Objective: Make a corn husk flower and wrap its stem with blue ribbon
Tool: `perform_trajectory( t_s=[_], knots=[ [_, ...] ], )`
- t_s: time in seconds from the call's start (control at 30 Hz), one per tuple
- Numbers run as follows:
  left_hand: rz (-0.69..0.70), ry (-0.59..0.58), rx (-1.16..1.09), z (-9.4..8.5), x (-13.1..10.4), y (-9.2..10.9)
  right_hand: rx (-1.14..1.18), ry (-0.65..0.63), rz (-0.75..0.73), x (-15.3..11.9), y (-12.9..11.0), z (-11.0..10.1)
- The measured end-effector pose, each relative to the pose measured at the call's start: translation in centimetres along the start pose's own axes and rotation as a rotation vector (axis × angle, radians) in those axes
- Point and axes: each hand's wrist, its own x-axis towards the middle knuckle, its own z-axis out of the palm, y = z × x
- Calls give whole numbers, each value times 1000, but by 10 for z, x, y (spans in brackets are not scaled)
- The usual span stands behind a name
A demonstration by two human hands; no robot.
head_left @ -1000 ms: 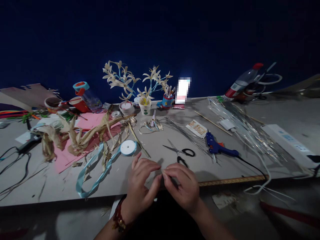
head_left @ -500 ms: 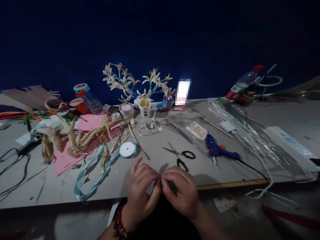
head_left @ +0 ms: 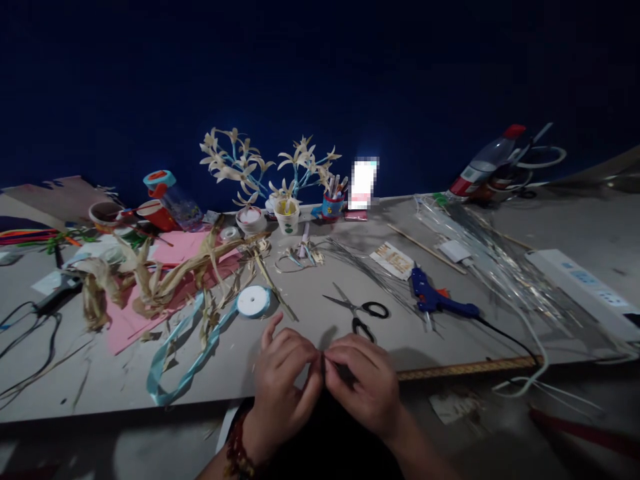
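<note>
My left hand (head_left: 287,380) and my right hand (head_left: 363,383) meet at the fingertips over the table's front edge. Each pinches thumb against fingers. Whatever they hold between them is too small and dark to make out. Just beyond my hands lie black-handled scissors (head_left: 357,310), blades spread and pointing away to the left. Left of them is a spool of light blue ribbon (head_left: 253,302), its loose end (head_left: 185,383) looping toward the front edge. A blue glue gun (head_left: 440,297) rests to the right, near a bunch of thin wires (head_left: 370,267).
Dried corn husks (head_left: 150,287) lie over pink paper (head_left: 125,323) at left. Husk flowers (head_left: 235,160) stand in cups at the back, beside a pen mug (head_left: 333,205) and a lit phone (head_left: 363,183). A power strip (head_left: 583,287), plastic-wrapped wires (head_left: 505,260) and a bottle (head_left: 483,167) are right.
My hands stay pinched together, with the right fingers shifted very slightly. The view has moved a little, so the things on the table sit slightly further left.
</note>
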Motion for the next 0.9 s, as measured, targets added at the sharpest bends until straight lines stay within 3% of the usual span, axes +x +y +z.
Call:
perform_trajectory(
  t_s=[0.9],
  knots=[
    [23,79,34,5,-10,-5,-135,28,-89,0,4,0]
  ],
)
